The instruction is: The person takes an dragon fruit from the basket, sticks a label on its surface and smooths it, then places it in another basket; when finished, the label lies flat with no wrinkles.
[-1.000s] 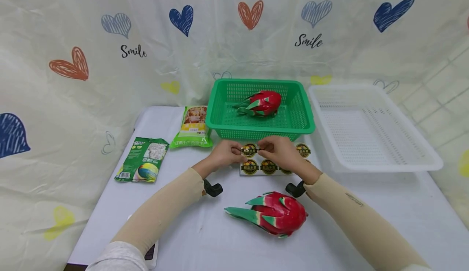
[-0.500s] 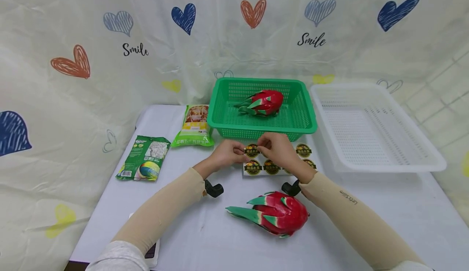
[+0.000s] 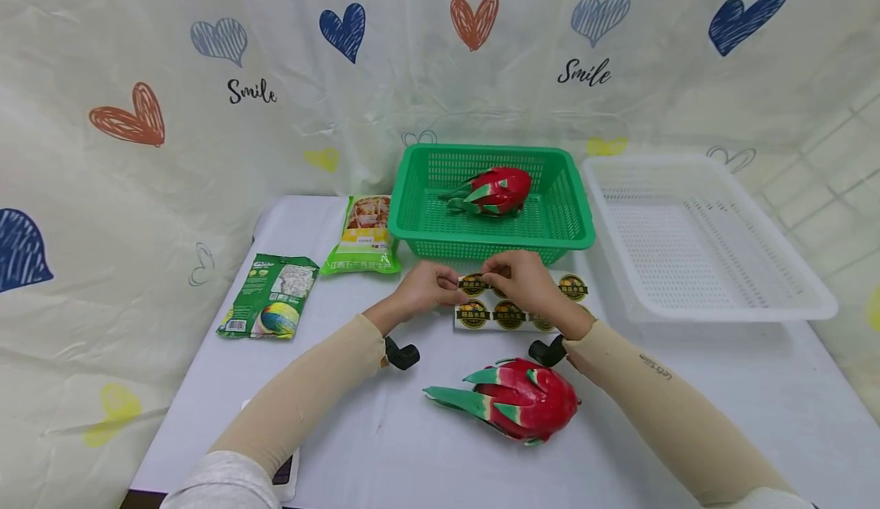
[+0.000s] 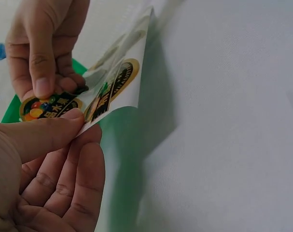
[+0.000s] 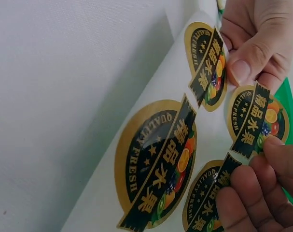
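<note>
In the head view, a white sheet of round black-and-gold fruit stickers lies in front of the green basket, its near edge bent up in the wrist views. My left hand pinches the sheet's left edge between thumb and fingers. On a sticker by that edge, my right hand has its thumb and fingertips pinching its rim. Whether the sticker's underside is loose from the sheet I cannot tell. A red dragon fruit with green scales rests on the table nearer to me, between my forearms.
Behind my hands stands a green basket with another dragon fruit in it. To its right is a white plastic basket. Two food bags, one light green and one dark green, lie left. A white device shows beneath my left sleeve.
My right hand has drawn slightly left, nearer my left hand, over the sticker sheet. The left hand keeps its pinch. The head view has shifted a little.
</note>
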`<state>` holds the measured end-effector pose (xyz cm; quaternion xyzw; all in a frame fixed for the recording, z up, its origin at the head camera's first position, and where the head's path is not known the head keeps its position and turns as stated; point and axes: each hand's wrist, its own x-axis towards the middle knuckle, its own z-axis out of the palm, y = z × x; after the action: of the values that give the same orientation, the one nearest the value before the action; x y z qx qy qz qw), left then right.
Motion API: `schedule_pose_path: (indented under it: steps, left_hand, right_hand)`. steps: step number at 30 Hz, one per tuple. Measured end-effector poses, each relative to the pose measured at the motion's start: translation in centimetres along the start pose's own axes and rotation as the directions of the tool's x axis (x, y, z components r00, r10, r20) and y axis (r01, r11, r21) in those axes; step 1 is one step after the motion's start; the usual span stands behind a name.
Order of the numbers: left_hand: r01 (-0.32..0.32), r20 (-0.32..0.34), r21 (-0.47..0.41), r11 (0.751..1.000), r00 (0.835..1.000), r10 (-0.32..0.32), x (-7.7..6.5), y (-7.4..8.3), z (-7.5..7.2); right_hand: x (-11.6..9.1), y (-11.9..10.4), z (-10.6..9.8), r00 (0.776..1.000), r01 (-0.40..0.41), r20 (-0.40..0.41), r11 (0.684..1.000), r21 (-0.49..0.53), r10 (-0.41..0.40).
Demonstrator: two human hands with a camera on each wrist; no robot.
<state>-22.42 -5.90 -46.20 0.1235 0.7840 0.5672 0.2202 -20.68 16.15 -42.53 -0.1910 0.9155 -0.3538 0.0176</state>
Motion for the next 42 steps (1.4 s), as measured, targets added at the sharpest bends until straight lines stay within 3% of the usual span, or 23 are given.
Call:
schedule_pose_path:
  steps: [8,15,19,24,27,29,31,34,39,42]
  left_hand:
    - [0.012,-0.052,0.022,1.000,0.999,-0.011,0.1,-0.3,-0.4]
    - [-0.016,-0.127,0.186,0.982,0.991,0.041,0.1,-0.5,-1.2]
    - [-0.019,-0.161,0.336,0.942,0.984,0.077,0.0,-0.2,-1.7]
    - [0.008,-0.207,0.503,0.864,0.972,0.111,-0.1,0.1,-2.2]
    - [0.036,-0.226,0.575,0.817,0.967,0.116,-0.1,0.2,-2.4]
    - [0.049,-0.236,0.595,0.803,0.965,0.116,-0.3,0.4,-2.3]
    - [0.030,-0.225,0.592,0.805,0.966,0.129,-0.7,0.8,-2.1]
    - [-0.057,-0.177,0.571,0.819,0.965,0.191,-1.6,1.9,-1.3]
    - [-0.248,0.005,0.444,0.861,0.962,0.274,-3.6,4.0,0.9]
    - [-0.323,0.121,0.392,0.861,0.946,0.300,-4.7,5.0,2.3]
  right_hand:
    - [-0.4,0.2,-1.1,0.999,-0.040,0.025,0.999,0.028,0.039]
    - [-1.3,0.3,-2.6,0.997,-0.057,0.052,0.997,0.053,0.054]
    - [-2.0,0.2,-3.3,0.997,-0.044,0.064,0.996,0.079,0.039]
    - [-3.1,-0.2,-4.1,0.996,-0.040,0.085,0.991,0.125,0.030]
    - [-3.9,-0.4,-4.5,0.995,-0.034,0.094,0.989,0.146,0.021]
    - [-4.5,-0.5,-4.7,0.995,-0.031,0.098,0.988,0.153,0.016]
    - [-5.2,-0.5,-4.9,0.995,-0.027,0.101,0.986,0.163,0.010]
    - [-6.3,-0.5,-5.2,0.995,-0.027,0.103,0.982,0.185,0.008]
    - [-7.9,-0.5,-5.4,0.994,-0.044,0.112,0.976,0.213,0.020]
    - [-8.7,-0.6,-5.5,0.993,-0.040,0.117,0.974,0.223,0.014]
